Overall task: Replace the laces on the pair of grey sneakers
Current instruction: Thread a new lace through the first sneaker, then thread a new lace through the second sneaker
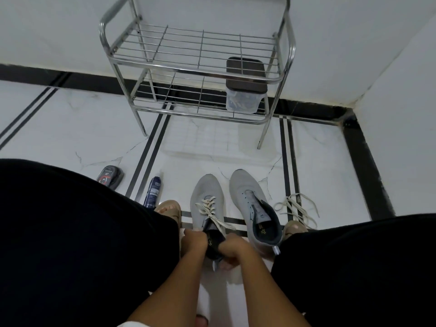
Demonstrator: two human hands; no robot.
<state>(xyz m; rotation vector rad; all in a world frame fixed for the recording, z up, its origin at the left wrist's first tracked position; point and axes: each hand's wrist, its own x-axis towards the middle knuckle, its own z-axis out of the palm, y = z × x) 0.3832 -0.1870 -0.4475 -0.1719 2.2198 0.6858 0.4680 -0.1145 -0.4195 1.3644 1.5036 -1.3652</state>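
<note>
Two grey sneakers stand side by side on the white floor between my knees. The left sneaker (207,197) carries a cream lace (210,207) through its eyelets, the ends trailing loose. The right sneaker (250,199) has bare eyelets and an open dark collar. A loose cream lace (296,205) lies on the floor to its right. My left hand (194,240) grips the left sneaker's collar on its left side. My right hand (232,250) grips the same collar at the heel, on its right side.
A steel two-tier rack (195,69) stands ahead against the wall, a clear box with a dark lid (244,90) on its lower shelf. A blue spray can (153,192) and a grey shoe-polish sponge (110,177) lie on the floor at left. Both my sandalled feet flank the sneakers.
</note>
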